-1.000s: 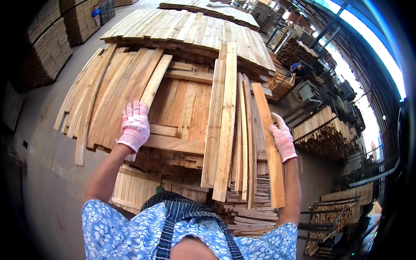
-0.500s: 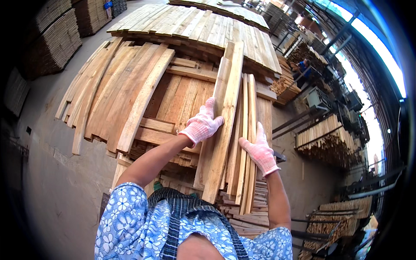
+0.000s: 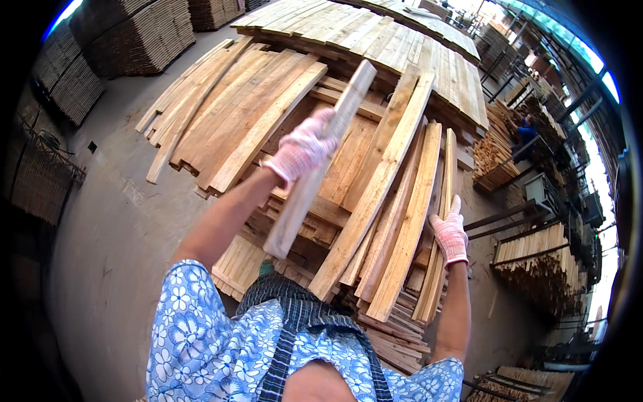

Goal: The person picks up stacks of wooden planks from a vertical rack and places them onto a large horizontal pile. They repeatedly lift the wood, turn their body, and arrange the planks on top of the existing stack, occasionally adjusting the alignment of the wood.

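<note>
— Gripping what?
— Left hand (image 3: 305,149) is closed around one plank (image 3: 320,158), lifted off the stack (image 3: 348,167) and tilted, probably to pull it clear of the others.
— Right hand?
— Right hand (image 3: 449,232) lies flat, fingers out, on the edge of the outer board (image 3: 439,228) at the stack's right side, likely steadying the leaning boards. Nothing clamped there.

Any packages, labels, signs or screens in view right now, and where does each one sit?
None that can be made out.
Only bare wood shows: the plank in the left hand, the slats at the right hand, and the stacked lumber around.
</note>
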{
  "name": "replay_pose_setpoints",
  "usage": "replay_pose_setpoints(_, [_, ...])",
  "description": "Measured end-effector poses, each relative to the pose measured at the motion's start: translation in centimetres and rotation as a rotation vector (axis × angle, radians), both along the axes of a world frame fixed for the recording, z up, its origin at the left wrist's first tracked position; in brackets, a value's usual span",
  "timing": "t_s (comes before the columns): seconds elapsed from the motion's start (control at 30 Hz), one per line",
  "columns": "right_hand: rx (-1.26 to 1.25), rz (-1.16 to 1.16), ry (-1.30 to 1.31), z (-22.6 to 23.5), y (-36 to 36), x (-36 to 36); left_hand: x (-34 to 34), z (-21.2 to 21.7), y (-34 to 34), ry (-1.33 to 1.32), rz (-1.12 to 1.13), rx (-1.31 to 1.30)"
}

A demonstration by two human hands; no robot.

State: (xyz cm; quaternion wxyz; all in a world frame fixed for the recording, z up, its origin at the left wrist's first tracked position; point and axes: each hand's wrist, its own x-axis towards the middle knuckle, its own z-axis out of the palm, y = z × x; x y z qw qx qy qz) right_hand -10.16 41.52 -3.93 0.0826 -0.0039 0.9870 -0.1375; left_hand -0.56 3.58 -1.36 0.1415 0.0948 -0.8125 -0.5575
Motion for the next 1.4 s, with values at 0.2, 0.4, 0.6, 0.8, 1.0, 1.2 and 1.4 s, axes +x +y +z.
replay_pose_setpoints(0.2, [-0.829, 0.023, -0.165, 2.3, 0.7, 1.3, -2.3, 0.1, -4.8, -0.618, 0.057, -1.200])
replay_pose_setpoints(0.4, [-0.925, -0.059, 0.006, 8.4, -0.6, 7.4, -1.1, 0.2, -8.2, -0.533, -0.075, -1.139])
replay_pose_setpoints(0.6, [-0.874, 0.119, -0.075, 14.5, -14.0, 12.5, -0.6, -2.9, -10.7, -0.373, -0.071, -1.145])
replay_pose_setpoints(0.8, [-1.016, 0.134, -0.204, 10.9, -29.9, 8.1, -0.7, -0.9, -13.6, -0.347, -0.391, -0.961])
replay_pose_setpoints(1.0, [-0.173, 0.114, 0.015, 0.1, -43.8, 3.3, 0.7, 1.8, -29.4, 0.068, -0.166, -0.850])
replay_pose_setpoints(1.2, [-0.102, 0.359, 0.141, -0.9, -44.2, 3.3, 7.5, -3.0, -39.9, -0.319, 0.125, -1.023])
replay_pose_setpoints(1.4, [-0.322, 0.130, 0.012, -0.2, -43.7, 3.6, 6.3, -1.4, -35.7, -0.433, 0.225, -1.138])
